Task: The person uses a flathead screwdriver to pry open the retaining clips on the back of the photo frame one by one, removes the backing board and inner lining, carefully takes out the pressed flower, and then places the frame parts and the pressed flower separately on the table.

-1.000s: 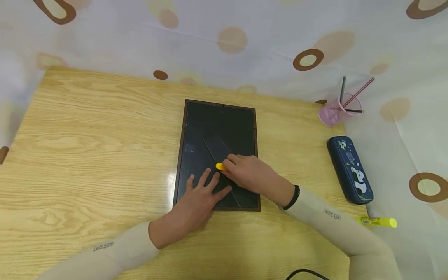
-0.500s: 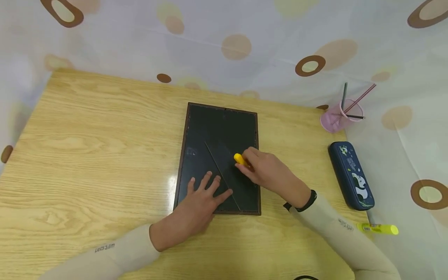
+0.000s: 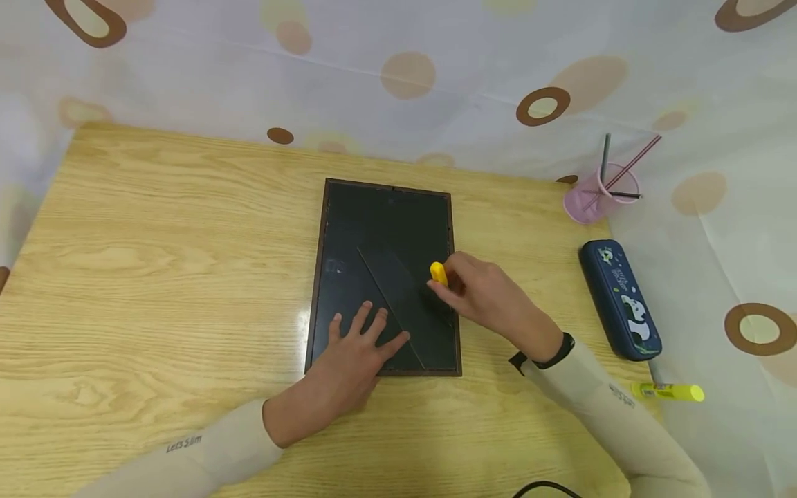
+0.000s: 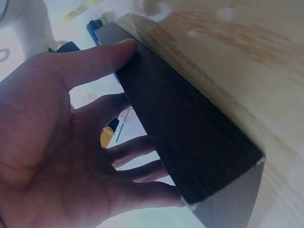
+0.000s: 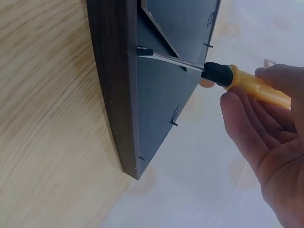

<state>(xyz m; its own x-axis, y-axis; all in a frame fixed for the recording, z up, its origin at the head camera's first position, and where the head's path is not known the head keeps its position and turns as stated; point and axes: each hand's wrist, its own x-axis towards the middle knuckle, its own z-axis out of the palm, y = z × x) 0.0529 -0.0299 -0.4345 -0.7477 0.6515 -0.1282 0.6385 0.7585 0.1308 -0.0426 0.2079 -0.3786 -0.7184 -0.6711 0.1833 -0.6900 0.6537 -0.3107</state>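
Note:
A picture frame [image 3: 387, 214] lies with its black back facing up, a flat stand leg [image 3: 401, 283] set diagonally across it. My left hand [image 3: 349, 356] rests on the lower left of the back with fingers spread; in the left wrist view its thumb reaches the frame's dark side. A screwdriver [image 5: 256, 88] with a yellow handle and black collar is gripped by my right hand [image 3: 492, 297] over the frame's right edge. In the right wrist view its tip meets a dark metal tab [image 5: 145, 51] at the inner rim. Other small tabs [image 5: 174, 124] stick out along the border.
To the right lies a navy pencil case [image 3: 620, 301] with panda prints. A pink cup [image 3: 582, 204] with pencils stands at the back right, against the patterned curtain [image 3: 473, 131]. A yellow highlighter [image 3: 669, 392] lies beside the right forearm. A black cable [image 3: 544, 484] crosses the near edge.
My right hand has carried the screwdriver from the stand leg at the frame's middle to its right edge, the handle now more upright. My left hand has stayed in place on the back.

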